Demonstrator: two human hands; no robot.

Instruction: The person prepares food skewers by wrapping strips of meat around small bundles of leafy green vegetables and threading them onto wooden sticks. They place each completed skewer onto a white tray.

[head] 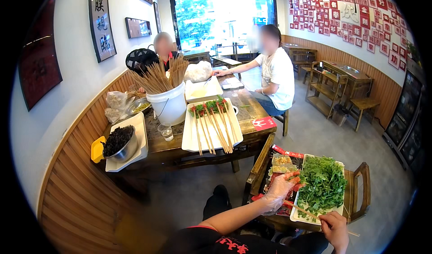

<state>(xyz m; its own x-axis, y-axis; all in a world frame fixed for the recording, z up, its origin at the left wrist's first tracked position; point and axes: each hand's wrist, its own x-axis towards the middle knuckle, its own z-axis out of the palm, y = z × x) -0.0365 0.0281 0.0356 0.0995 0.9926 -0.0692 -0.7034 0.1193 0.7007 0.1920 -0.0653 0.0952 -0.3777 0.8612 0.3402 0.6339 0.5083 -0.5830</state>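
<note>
My left hand (278,190), in a clear plastic glove, pinches a red strip of what looks like raw meat (298,187) with green leaf against it. In my bare right hand (334,229) is a thin wooden skewer (303,210), whose far end points toward the left palm; whether it is one stick or more is hard to tell. Beside my hands, a white tray (294,217) holds a heap of coriander (322,183). Left of it lie packets (283,164) and red meat, partly hidden by the gloved hand. Tray and packets rest on a wooden chair (362,190).
On the table (251,110), a white tray (188,140) bears several skewers (216,129) with meat-wrapped greens. Nearby stand a bucket (170,107) of skewers, a plastic cup (166,132) and a steel bowl (130,149) of dark fungus. Two people (278,75) (165,48) sit there.
</note>
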